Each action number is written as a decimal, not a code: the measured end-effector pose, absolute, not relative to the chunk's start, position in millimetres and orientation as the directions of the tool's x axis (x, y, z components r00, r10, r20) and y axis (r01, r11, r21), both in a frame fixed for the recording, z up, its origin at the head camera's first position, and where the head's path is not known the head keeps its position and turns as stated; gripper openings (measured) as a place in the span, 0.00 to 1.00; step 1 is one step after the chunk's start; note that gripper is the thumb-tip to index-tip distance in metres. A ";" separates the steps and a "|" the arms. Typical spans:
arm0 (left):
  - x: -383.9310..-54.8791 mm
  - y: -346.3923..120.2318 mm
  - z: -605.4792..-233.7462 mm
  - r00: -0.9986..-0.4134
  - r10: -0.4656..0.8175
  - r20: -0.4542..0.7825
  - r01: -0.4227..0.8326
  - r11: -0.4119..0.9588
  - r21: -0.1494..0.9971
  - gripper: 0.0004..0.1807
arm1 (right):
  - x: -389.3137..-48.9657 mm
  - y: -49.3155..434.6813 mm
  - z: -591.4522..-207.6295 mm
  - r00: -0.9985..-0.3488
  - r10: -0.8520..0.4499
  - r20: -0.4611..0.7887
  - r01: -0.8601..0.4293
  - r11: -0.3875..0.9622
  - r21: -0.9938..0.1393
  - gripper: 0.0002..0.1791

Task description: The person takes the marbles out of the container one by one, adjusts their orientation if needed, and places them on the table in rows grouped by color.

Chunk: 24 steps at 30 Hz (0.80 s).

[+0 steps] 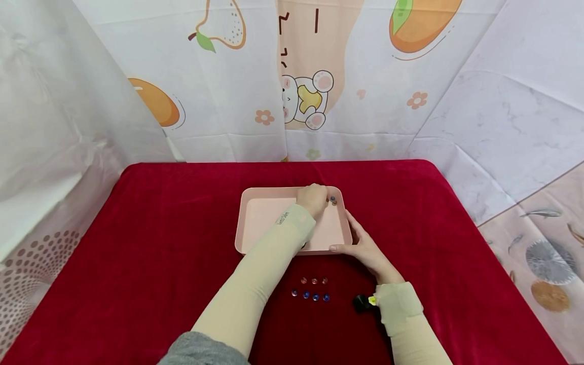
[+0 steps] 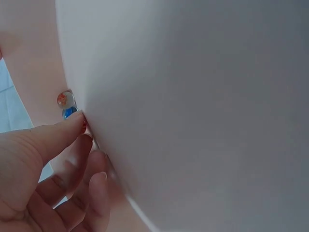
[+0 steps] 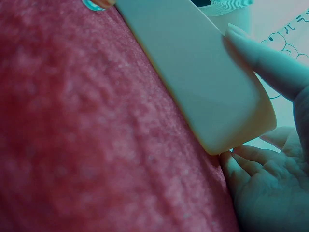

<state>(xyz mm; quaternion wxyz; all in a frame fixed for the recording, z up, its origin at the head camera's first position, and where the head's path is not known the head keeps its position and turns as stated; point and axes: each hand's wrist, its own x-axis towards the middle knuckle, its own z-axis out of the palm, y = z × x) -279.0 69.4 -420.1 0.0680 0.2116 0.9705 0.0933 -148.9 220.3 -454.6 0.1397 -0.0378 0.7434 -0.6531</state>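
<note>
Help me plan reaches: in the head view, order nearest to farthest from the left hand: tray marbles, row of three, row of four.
1. Tray marbles: far-right corner.
2. Row of three: outside the tray.
3. Row of four: below that row.

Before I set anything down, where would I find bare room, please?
Free: the cloth left of the tray and left sleeve, and the tray's left end. Crowded: the tray's far right corner, with marbles and left hand, and marble rows in front.

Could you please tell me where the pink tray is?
In the head view, the pink tray sits centrally on the red cloth, the right hand at its near right corner.
</note>
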 end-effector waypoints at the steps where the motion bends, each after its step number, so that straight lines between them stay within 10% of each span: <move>1: -279.1 69.6 -420.3 -0.902 0.422 -0.094 0.398 0.894 0.206 0.12 | -148.9 220.3 -454.6 -0.958 -0.239 -0.156 0.124 0.144 -0.982 0.57; 12: -277.4 66.5 -420.2 -0.906 0.407 -0.119 0.387 0.908 0.157 0.08 | -148.1 219.9 -454.7 -0.961 -0.242 -0.136 0.104 0.140 -0.985 0.57; 24: -278.3 60.6 -406.7 -0.913 0.403 -0.064 0.354 0.860 0.367 0.08 | -147.8 220.0 -454.5 -0.958 -0.252 -0.134 0.104 0.127 -0.986 0.57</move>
